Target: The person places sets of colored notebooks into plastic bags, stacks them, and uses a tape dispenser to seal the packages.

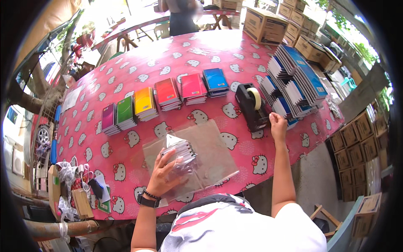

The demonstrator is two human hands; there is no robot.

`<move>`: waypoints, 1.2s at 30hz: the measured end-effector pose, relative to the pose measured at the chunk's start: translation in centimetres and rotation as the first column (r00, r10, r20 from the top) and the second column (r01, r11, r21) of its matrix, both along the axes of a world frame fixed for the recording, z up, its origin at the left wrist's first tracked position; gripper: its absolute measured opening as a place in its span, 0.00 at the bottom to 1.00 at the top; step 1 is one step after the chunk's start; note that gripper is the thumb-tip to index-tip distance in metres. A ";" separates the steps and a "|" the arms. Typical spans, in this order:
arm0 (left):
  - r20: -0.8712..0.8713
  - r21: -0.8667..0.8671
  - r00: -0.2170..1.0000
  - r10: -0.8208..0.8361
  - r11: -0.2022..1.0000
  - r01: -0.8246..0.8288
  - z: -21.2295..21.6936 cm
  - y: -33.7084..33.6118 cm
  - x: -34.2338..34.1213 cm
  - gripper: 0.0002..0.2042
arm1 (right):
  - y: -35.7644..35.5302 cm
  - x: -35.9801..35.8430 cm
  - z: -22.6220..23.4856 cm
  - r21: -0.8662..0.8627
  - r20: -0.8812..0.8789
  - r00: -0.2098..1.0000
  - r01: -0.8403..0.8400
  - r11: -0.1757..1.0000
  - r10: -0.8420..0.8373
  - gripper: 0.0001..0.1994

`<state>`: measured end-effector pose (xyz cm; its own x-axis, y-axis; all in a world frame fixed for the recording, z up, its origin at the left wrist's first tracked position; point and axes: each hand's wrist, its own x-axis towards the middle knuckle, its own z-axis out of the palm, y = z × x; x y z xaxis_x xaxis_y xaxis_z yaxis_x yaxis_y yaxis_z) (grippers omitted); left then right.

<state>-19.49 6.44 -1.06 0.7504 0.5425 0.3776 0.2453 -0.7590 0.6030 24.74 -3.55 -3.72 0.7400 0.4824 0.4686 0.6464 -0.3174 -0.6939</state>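
My left hand (164, 170), with a dark watch and a beaded bracelet on its wrist, is closed round a small stack of spiral notebooks (181, 150). Clear plastic wraps the stack, which rests on flat clear plastic bags (214, 157) near the table's front edge. At the cutter end of a black tape dispenser (247, 110), my right hand (278, 126) is raised with its fingertips pinched together. Whatever sits in that pinch is too small to make out. A roll of pale tape (254, 98) is mounted in the dispenser.
Notebook piles in purple (108, 117), green (125, 110), yellow (144, 101), red (167, 91), pink (192, 86) and blue (215, 80) line the pink tablecloth (168, 56). Taller blue notebook stacks (302, 69) stand right, cartons (264, 25) behind. Cables and small items (82, 189) crowd the left corner.
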 end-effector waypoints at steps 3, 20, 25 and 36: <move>-0.018 -0.007 1.000 0.001 1.000 -0.001 0.1 0.2 -0.2 0.31 | 1.1 1.9 -1.3 -0.183 -0.209 0.975 -0.110 0.977 0.071 0.15; -0.001 -0.016 0.993 0.121 0.992 -0.121 -1.6 -0.6 -0.3 0.29 | -0.2 -2.5 -4.7 0.359 -0.933 -0.119 -0.230 0.905 0.340 0.08; -0.132 -0.066 0.990 0.043 0.996 -0.052 -0.5 -0.3 -0.8 0.35 | 6.9 -13.3 2.4 0.255 -0.846 0.045 -0.842 0.476 0.532 0.10; -0.252 -0.071 0.967 0.022 0.997 -0.042 0.6 0.1 -1.2 0.37 | 11.7 -24.1 11.6 -0.868 -0.145 0.490 -0.480 0.128 0.860 0.31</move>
